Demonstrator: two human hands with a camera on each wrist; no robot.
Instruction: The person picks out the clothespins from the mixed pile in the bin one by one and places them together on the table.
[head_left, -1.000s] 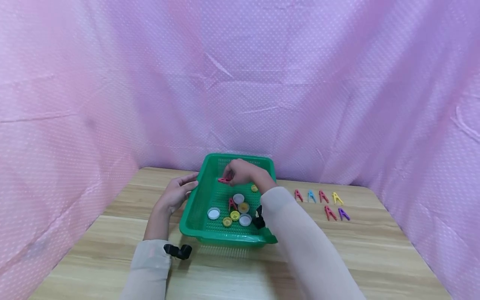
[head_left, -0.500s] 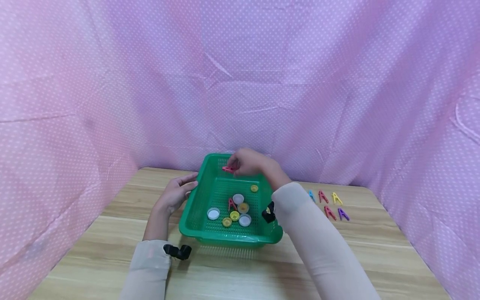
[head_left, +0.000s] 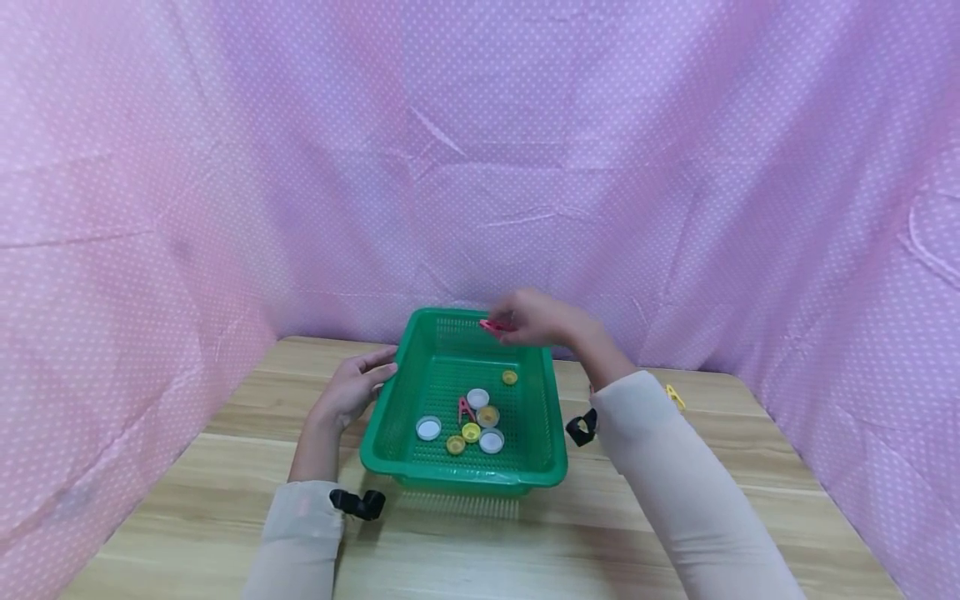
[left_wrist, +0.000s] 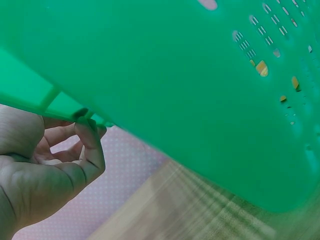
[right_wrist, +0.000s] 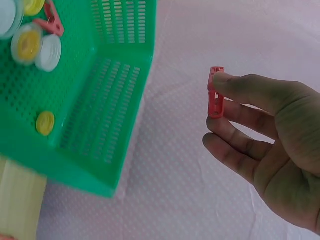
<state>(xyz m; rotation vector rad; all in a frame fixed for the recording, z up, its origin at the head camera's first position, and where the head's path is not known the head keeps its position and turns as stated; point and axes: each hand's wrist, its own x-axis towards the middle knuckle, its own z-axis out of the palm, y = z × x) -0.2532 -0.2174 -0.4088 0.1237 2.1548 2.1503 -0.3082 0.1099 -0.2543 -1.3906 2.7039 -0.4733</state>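
Note:
A green plastic basket (head_left: 465,478) stands on the table, tilted in the head view. My left hand (head_left: 351,390) holds its left rim; in the left wrist view, the thumb and curled fingers of that hand (left_wrist: 60,160) pinch the edge. Above the basket's far right corner, my right hand (head_left: 536,318) pinches a red clothespin (right_wrist: 216,92) between thumb and fingers. Inside the basket lie another red clothespin (head_left: 466,409), white lids (head_left: 428,428) and yellow caps (head_left: 509,377), several in all.
On the table (head_left: 675,500) to the right, a yellow clothespin (head_left: 674,397) shows beyond my right sleeve (head_left: 675,467), which hides most of the other clothespins there. A pink dotted curtain (head_left: 480,167) hangs close behind the table.
My right hand has risen out of the basket and moved right with the red clothespin. Its sleeve now covers most clothespins on the table. The left hand and the basket have hardly moved.

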